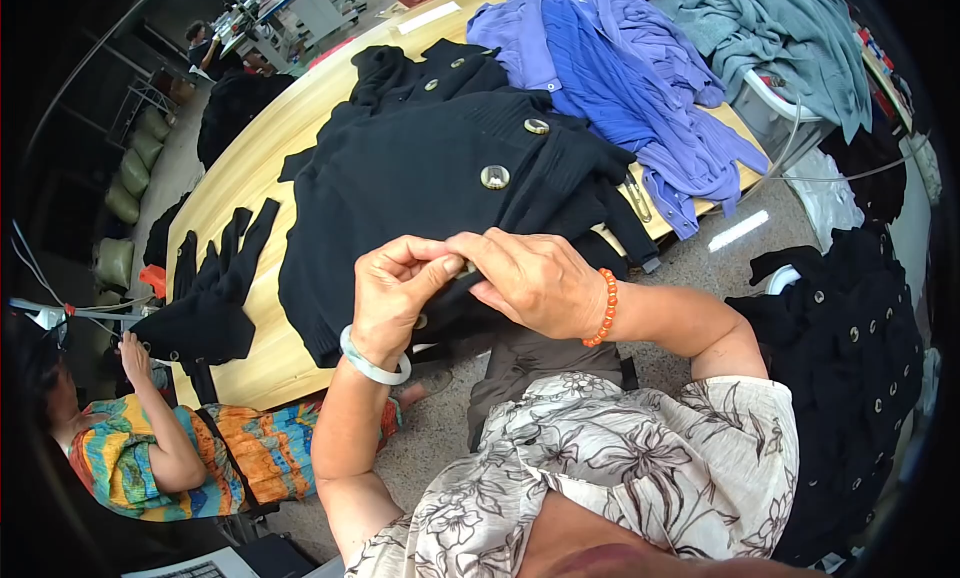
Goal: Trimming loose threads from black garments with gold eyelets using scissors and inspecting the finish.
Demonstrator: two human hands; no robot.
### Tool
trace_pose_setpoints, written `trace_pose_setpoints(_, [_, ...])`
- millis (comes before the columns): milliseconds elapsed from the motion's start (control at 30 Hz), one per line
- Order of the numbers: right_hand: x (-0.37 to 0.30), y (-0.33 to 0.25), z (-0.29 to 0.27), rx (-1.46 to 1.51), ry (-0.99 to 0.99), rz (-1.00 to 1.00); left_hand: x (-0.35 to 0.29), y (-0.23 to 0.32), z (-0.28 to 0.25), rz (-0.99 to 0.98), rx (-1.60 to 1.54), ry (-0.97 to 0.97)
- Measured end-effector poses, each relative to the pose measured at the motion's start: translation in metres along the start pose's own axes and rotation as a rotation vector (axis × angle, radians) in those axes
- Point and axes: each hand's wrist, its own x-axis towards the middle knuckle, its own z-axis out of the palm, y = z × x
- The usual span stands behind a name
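Observation:
A black knit cardigan point(400, 178) with large round buttons lies spread in front of me, its near edge hanging over the table's edge. Two of its buttons, one large dark button point(495, 178) and another farther off, face up. My left hand point(395, 288) is closed in a pinch at the near edge of the garment. Against it, my right hand point(540, 278) pinches the same spot with thumb and forefinger. A small, pale bit, perhaps a button, shows between the fingertips; most of it is hidden.
The wooden table point(270, 298) curves around the cardigan. A purple-blue garment pile point(610, 78) lies at the far right, near yellow-handled snips point(637, 198). Teal fabric point(770, 38) covers a white bin. Black buttoned garments point(850, 378) hang at right. A co-worker point(150, 448) handles black clothing at left.

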Motion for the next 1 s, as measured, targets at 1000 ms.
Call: trace_pose_setpoints(1000, [-0.004, 0.031, 0.008, 0.269, -0.095, 0.012, -0.012, -0.014, -0.009, 0.334, 0.536, -0.027])
